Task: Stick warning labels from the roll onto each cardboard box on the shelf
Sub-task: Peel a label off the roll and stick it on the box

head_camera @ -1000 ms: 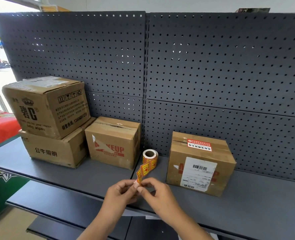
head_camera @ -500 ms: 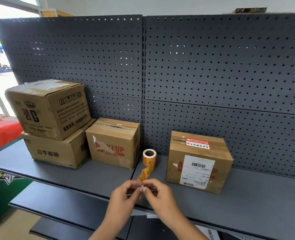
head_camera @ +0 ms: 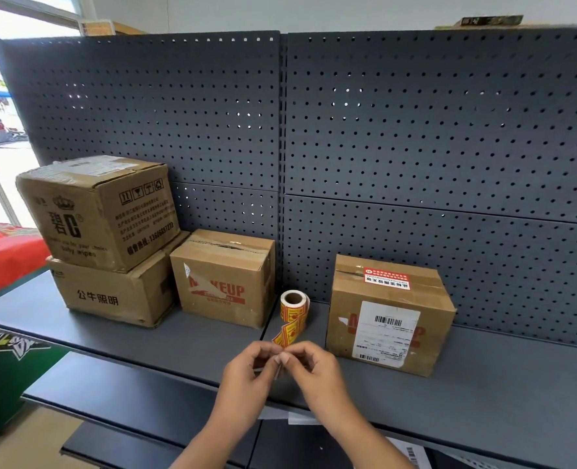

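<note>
Setting: A dark grey metal shelf (head_camera: pixel 178 346) runs in front of a perforated back panel (head_camera: pixel 415 130) of the same colour.
Grip: The left hand (head_camera: pixel 246 377) and the right hand (head_camera: pixel 317 374) meet fingertip to fingertip above the shelf's front edge. Each pinches the free end of the label strip (head_camera: pixel 288 333) between thumb and forefinger, with the other fingers curled in.
Strip: Yellow-and-red labels climb from the fingers toward 12 o'clock and run unbroken into the roll (head_camera: pixel 293 301).
Roll: It stands on edge on the shelf at 12 o'clock from the hands, its cardboard core facing the camera, between the middle box (head_camera: pixel 222 279) and the right box (head_camera: pixel 388 316).
Right box: At 2 o'clock from the hands. A red label (head_camera: pixel 387 279) lies on its top and a white barcode sheet (head_camera: pixel 387 330) on its front.
Middle box: At 11 o'clock, with a taped top and red print on its front.
Left stack: At 10 o'clock, the upper box (head_camera: pixel 94 211) sits skewed on the lower box (head_camera: pixel 111 296), which touches the middle box.
</note>
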A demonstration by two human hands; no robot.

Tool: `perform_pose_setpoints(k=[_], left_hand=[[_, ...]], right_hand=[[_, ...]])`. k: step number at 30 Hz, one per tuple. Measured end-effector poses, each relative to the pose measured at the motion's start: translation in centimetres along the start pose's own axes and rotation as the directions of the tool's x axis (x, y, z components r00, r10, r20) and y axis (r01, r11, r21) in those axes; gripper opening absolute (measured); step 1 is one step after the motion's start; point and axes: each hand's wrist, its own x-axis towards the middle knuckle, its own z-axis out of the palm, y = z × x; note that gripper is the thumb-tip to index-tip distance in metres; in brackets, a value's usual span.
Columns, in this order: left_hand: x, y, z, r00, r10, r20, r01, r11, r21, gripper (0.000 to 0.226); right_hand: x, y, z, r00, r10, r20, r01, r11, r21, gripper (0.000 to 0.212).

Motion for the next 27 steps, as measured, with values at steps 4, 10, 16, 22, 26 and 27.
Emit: perform_pose_setpoints(k=[4,10,16,22,26,27], left_hand=[[0.1,0.4,0.0,1.0,-0.015,0.001,0.015,1.0,0.005,0.011],[-0.2,0.5,-0.2,1.0,-0.014,0.018,0.013,0.998,0.058,0.011],[-0.4,0.8,0.1,0.999,-0.019,-0.033,0.022,0.996,0.085,0.017],[-0.7,0.9,0.8,0.998,-0.01,-0.064,0.017,0.994,0.111,0.021],[-0.7,1.1,1.0,0.995,-0.021,-0.097,0.03,0.995,0.095,0.016],[-0.8,1.2,1.0,0.994,-0.026,-0.104,0.035,0.996,0.085,0.015]], right_hand=[[-0.1,0.3,0.5,0.999,0.004,-0.049,-0.003,1.0,0.031,0.013],[-0.3,0.8,1.0,0.997,0.031,-0.072,-0.026,0.997,0.078,0.01],[-0.2,1.0,1.8,0.993,0.062,-0.102,-0.05,0.992,0.114,0.016],[-0.6,0.7,2.0,0.985,0.048,-0.166,-0.035,0.996,0.08,0.017],[-0.6,0.7,2.0,0.986,0.023,-0.163,-0.013,0.998,0.058,0.015],[-0.6,0.6,2.0,0.986,0.016,-0.166,-0.007,0.999,0.053,0.015]])
